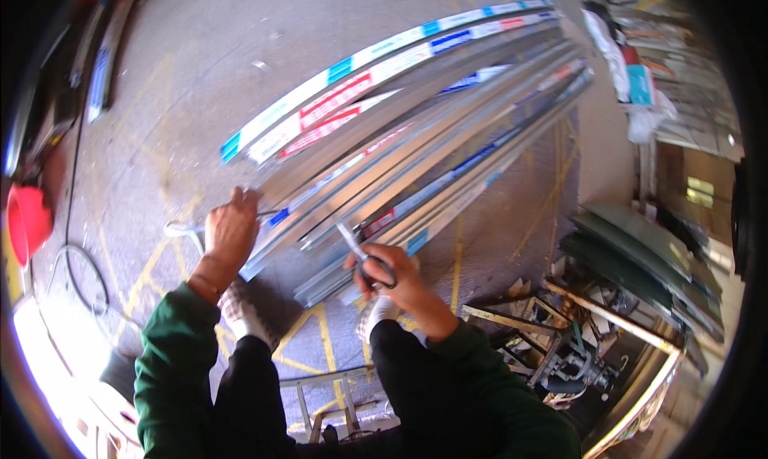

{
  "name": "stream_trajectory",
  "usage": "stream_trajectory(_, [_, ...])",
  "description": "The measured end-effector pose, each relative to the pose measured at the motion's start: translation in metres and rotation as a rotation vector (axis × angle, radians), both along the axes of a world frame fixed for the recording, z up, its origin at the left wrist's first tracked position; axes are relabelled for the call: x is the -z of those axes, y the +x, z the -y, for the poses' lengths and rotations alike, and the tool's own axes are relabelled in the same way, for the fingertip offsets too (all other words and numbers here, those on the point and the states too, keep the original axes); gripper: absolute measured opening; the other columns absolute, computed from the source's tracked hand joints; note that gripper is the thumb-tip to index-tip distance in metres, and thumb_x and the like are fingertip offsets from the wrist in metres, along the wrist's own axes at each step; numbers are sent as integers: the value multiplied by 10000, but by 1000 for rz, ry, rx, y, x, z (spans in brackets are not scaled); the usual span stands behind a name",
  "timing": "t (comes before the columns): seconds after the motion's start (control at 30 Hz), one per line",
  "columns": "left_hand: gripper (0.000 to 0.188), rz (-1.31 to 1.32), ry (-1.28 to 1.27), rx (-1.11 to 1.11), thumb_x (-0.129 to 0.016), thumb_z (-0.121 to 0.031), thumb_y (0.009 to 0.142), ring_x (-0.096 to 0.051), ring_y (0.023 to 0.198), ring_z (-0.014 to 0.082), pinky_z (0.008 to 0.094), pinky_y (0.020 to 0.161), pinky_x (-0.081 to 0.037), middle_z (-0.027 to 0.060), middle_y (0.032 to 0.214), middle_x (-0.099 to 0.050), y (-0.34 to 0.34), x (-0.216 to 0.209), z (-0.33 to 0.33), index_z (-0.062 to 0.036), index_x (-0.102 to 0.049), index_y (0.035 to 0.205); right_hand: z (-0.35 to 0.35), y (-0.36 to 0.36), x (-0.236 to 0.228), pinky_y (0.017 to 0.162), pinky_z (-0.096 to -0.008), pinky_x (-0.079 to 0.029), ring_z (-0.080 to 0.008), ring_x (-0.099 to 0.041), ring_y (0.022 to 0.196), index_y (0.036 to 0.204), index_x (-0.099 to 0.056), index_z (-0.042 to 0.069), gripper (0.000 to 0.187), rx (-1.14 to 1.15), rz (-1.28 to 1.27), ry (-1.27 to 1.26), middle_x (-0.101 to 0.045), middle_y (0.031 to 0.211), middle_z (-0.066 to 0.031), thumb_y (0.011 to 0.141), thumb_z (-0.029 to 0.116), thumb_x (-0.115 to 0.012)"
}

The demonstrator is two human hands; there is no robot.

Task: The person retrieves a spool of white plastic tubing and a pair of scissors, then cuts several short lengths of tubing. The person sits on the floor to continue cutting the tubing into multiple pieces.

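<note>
My right hand (pixel 408 283) grips a pair of scissors (pixel 350 241) by the dark handles, blades pointing up and away over the near ends of long metal profiles (pixel 384 175). My left hand (pixel 230 233) is closed at the near left end of the bundle, its fingertips by the end of a grey-brown profile (pixel 300 179). What lies between those fingers is too blurred to make out. Beside that hand a pale strip (pixel 186 228) curves out to the left. Several profiles carry white, red and blue printed film (pixel 336 99).
A red bucket (pixel 29 223) and a coiled cable (pixel 80 279) are at the left. To the right stand stacked dark sheets (pixel 640 255) and a metal-framed cart (pixel 616 323) with machine parts. Yellow lines mark the grey floor (pixel 176 83). Below me is a metal frame (pixel 332 403).
</note>
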State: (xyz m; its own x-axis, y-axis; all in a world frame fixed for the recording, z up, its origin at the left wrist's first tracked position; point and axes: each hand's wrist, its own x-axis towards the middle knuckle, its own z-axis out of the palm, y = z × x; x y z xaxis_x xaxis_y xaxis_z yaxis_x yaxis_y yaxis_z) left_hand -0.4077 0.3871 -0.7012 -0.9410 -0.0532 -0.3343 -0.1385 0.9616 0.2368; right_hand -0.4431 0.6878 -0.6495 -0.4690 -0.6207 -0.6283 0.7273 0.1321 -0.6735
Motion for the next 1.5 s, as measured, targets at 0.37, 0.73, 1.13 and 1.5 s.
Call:
stream_trajectory(0.37, [169,-128,626,-560,-607,-161,947,-643,673,245,361,621,-494,120,733,-657,68,-24,84,-2,-660,930,12,4,-2,523,-237,-373,-125,-576,592,1111,-587,-22,480,-3,-24,-30,-602,707,-65,986,441,-586])
stream_trajectory(0.73, [172,-21,1105,-755,-671,-120,938,-666,800,117,285,757,-546,57,855,-723,104,38,55,24,-723,1014,28,11,2,524,-240,-411,-138,-566,574,1101,-577,-44,521,-118,-36,-8,-610,711,-91,995,466,-565])
stream_trajectory(1.13, [171,-12,1003,-747,-682,-148,931,-658,765,119,293,733,-546,63,808,-719,89,39,52,0,-751,983,38,14,1,531,-245,-430,-133,-565,570,1083,-596,-43,549,-153,-35,17,-604,698,-80,971,494,-592])
stream_trajectory(1.5, [191,60,895,-683,-652,-151,936,-654,737,121,287,697,-541,72,792,-710,85,37,55,8,-753,968,38,13,2,530,-246,-441,-132,-572,571,1084,-595,-50,522,-153,-16,7,-609,706,-82,981,462,-587])
